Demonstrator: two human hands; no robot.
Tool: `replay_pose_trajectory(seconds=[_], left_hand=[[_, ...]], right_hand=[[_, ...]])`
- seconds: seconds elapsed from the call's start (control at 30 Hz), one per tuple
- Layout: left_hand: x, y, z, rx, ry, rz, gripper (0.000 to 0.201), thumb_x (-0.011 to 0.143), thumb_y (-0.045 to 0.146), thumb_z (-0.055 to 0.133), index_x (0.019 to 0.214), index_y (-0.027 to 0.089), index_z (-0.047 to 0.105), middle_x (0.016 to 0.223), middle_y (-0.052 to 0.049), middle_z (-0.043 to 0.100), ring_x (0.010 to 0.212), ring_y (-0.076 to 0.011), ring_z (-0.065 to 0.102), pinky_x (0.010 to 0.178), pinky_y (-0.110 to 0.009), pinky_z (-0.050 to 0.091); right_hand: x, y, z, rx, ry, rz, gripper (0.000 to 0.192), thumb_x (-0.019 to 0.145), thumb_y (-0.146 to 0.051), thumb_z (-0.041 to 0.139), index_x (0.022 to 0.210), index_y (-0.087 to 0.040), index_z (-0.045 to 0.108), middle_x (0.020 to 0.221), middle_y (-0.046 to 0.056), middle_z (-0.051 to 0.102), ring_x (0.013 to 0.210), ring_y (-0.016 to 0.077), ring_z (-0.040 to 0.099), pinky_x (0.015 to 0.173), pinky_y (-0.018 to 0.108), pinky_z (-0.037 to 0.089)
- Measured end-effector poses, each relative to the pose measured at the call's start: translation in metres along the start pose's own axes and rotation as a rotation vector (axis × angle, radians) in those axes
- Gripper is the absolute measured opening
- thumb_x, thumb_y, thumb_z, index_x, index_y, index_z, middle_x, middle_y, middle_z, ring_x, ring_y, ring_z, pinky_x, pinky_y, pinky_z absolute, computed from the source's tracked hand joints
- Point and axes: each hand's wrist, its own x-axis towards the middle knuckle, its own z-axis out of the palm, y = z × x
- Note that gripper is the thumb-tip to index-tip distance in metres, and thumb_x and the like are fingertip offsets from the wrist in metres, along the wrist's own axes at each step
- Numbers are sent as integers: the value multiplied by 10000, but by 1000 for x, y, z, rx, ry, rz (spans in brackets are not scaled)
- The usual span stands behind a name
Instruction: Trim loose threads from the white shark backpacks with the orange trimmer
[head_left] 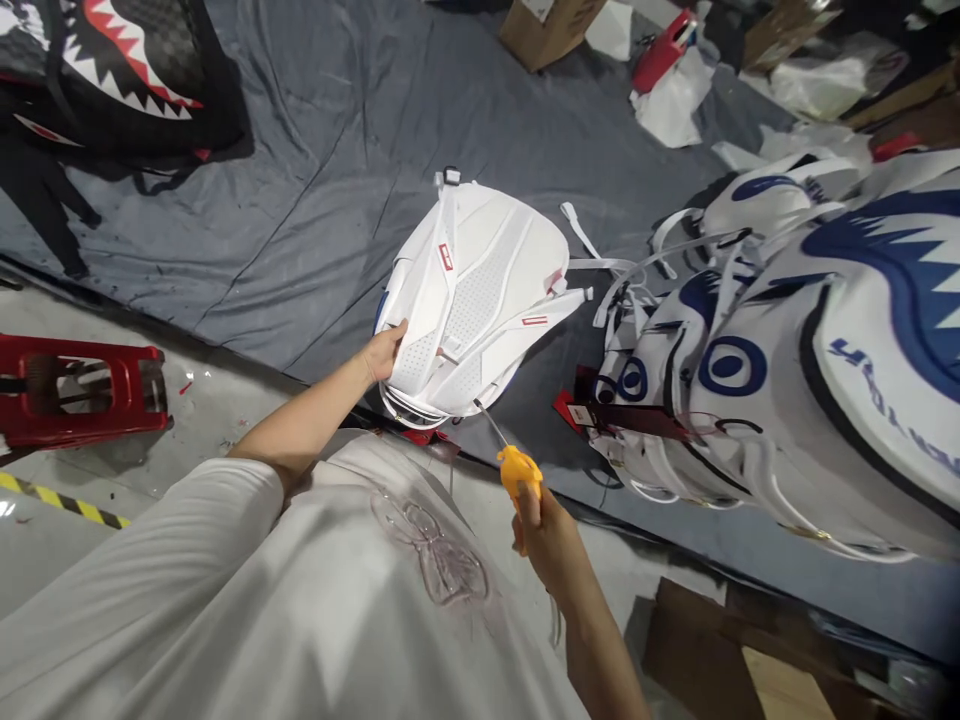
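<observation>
1. Lying back-panel up on the grey cloth sheet point(315, 130): a white mesh-padded backpack point(480, 290) with white straps.
2. Pressing on its near left edge, forearm stretched forward: left hand point(384, 352), fingers spread flat, gripping nothing.
3. Clamping around a yellow-handled tool point(517, 472), fist raised, thin metal tip pointing at the backpack's lower rim: right hand point(541, 535).
4. Piling just right: white-and-blue printed backpacks point(787, 350).
5. Standing far left on the floor: red plastic stool point(82, 385).
</observation>
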Motion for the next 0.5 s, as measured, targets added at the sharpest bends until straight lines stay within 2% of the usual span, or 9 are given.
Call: replay_pose_trajectory(seconds=[0.1, 0.2, 0.3, 0.37, 0.5], left_hand=[[3, -2, -2, 8, -3, 4, 509, 977, 415, 383, 1297, 79, 591, 976, -183, 750, 960, -306, 718, 995, -474, 492], [2, -3, -2, 26, 26, 20, 494, 980, 384, 388, 1294, 59, 587, 953, -183, 753, 944, -302, 722, 997, -472, 495], [1, -3, 0, 3, 24, 33, 480, 981, 357, 392, 1296, 48, 579, 950, -183, 752, 933, -294, 725, 1001, -464, 495], [0, -4, 1, -15, 12, 22, 477, 983, 349, 384, 1296, 45, 576, 954, -184, 751, 935, -292, 724, 1007, -462, 489], [0, -4, 3, -7, 17, -33, 473, 987, 364, 365, 1248, 45, 597, 912, -178, 751, 923, -298, 720, 988, -472, 490]], right_hand=[[-9, -28, -3, 144, -89, -83, 522, 990, -512, 176, 945, -197, 590, 573, 20, 603, 520, 189, 588, 544, 280, 419], [6, -74, 0, -7, 1, -167, 473, 1002, -456, 216, 1061, -185, 599, 709, 69, 679, 646, 206, 636, 592, 280, 399], [26, -108, 2, -187, 35, -135, 410, 1010, -395, 277, 1161, -174, 588, 832, 101, 712, 768, 212, 670, 606, 267, 362], [35, -118, 2, -250, 19, -118, 399, 1018, -395, 290, 1189, -177, 576, 880, 103, 715, 822, 216, 680, 608, 263, 346], [43, -118, 3, -283, 1, -121, 403, 1032, -404, 264, 1203, -191, 559, 926, 96, 713, 863, 219, 679, 620, 265, 342]])
